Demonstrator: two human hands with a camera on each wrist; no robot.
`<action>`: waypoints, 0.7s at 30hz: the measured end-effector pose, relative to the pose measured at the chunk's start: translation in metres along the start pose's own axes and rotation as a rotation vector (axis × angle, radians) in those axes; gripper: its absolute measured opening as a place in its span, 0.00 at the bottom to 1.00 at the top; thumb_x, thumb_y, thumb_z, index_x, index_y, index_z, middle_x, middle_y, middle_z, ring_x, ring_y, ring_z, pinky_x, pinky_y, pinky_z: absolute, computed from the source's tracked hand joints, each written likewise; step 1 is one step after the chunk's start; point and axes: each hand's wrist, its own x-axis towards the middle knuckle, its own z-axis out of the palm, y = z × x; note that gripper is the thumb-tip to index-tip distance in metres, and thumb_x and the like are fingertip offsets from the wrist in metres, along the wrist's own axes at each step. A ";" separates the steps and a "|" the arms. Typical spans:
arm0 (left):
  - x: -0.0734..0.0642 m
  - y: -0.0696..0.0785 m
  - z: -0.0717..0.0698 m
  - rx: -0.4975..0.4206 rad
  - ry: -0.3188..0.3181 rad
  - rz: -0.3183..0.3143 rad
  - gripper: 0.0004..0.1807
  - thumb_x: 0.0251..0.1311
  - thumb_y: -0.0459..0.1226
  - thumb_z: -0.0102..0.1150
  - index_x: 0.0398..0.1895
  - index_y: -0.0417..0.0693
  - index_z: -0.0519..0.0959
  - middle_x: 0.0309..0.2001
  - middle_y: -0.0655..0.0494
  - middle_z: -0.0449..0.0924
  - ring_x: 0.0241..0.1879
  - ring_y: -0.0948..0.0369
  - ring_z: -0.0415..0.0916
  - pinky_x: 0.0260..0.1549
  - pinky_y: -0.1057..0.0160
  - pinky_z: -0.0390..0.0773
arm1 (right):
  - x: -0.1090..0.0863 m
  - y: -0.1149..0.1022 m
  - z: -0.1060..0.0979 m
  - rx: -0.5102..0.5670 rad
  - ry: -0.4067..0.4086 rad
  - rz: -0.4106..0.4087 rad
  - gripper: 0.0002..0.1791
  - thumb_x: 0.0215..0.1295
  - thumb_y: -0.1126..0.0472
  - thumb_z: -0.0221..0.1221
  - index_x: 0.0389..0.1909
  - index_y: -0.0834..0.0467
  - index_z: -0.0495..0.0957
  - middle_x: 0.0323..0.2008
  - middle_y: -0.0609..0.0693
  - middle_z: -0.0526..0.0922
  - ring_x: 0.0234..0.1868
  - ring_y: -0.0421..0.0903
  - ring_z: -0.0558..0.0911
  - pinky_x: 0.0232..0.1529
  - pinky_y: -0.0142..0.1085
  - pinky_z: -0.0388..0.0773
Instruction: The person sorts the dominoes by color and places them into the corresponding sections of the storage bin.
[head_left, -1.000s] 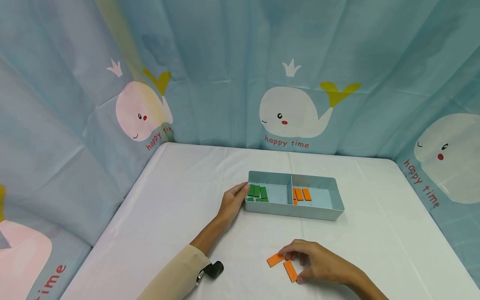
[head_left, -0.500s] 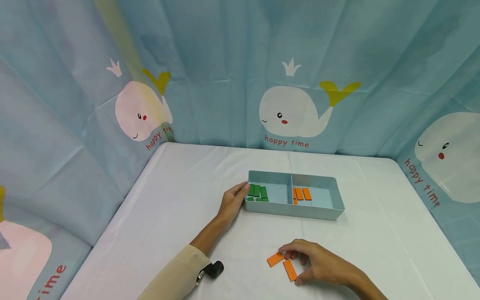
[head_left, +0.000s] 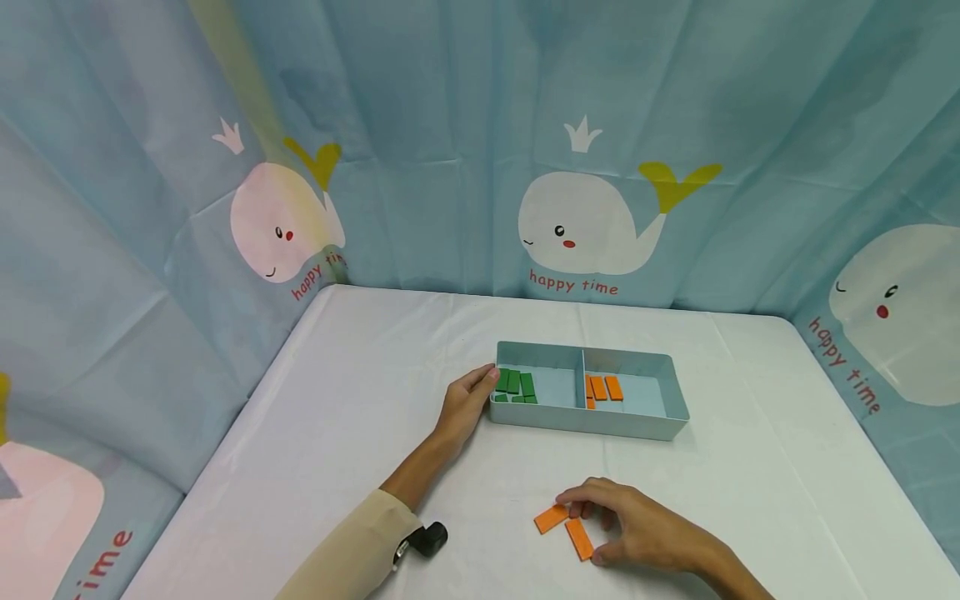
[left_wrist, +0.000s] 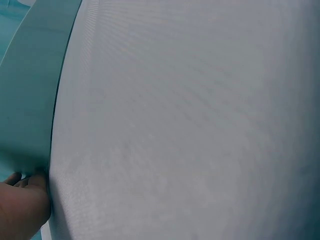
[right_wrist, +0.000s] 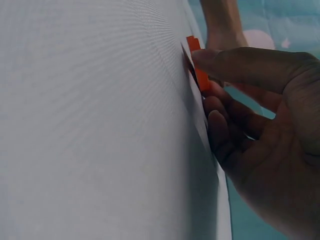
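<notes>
A pale blue-green box (head_left: 630, 425) with two compartments stands on the white table. Green tiles (head_left: 513, 382) lie in its left part and orange tiles (head_left: 598, 388) in its right part. My left hand (head_left: 457, 412) holds the box's left end, thumb by the rim; the left wrist view shows the fingertips against the box wall (left_wrist: 30, 100). Nearer the front edge, my right hand (head_left: 637, 525) pinches a loose orange tile (head_left: 579, 540), thumb at its near end and curled fingers at its far end. Another orange tile (head_left: 551, 518) lies beside it, under the index fingertip in this view.
White cloth (head_left: 360, 367) covers the table. A blue curtain (head_left: 435, 167) with printed whales closes it in at the back and both sides. A black wrist device (head_left: 429, 540) sticks out from the left sleeve (head_left: 360, 542), low over the cloth.
The loose orange tile under the right thumb has shifted slightly away from me, and the thumb has moved with it. The left hand and the box have stayed in place.
</notes>
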 end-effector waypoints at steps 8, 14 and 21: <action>0.001 -0.001 0.000 -0.024 -0.012 -0.011 0.34 0.79 0.51 0.58 0.76 0.37 0.71 0.74 0.43 0.74 0.77 0.50 0.67 0.77 0.50 0.66 | 0.000 0.001 -0.004 0.045 0.049 0.035 0.38 0.57 0.68 0.75 0.70 0.50 0.76 0.52 0.42 0.83 0.48 0.42 0.81 0.46 0.32 0.85; 0.001 -0.001 -0.001 -0.026 -0.016 -0.012 0.35 0.78 0.52 0.58 0.76 0.38 0.71 0.74 0.43 0.74 0.77 0.50 0.67 0.77 0.50 0.67 | -0.002 0.002 -0.009 0.033 0.150 -0.006 0.38 0.57 0.70 0.75 0.70 0.55 0.76 0.52 0.43 0.84 0.49 0.43 0.82 0.46 0.33 0.86; 0.000 -0.001 -0.001 -0.025 -0.013 -0.011 0.34 0.78 0.52 0.59 0.76 0.38 0.71 0.74 0.43 0.74 0.77 0.50 0.67 0.77 0.49 0.67 | -0.002 0.000 -0.017 0.037 0.270 -0.017 0.37 0.59 0.69 0.76 0.71 0.56 0.75 0.54 0.46 0.84 0.51 0.45 0.83 0.48 0.34 0.87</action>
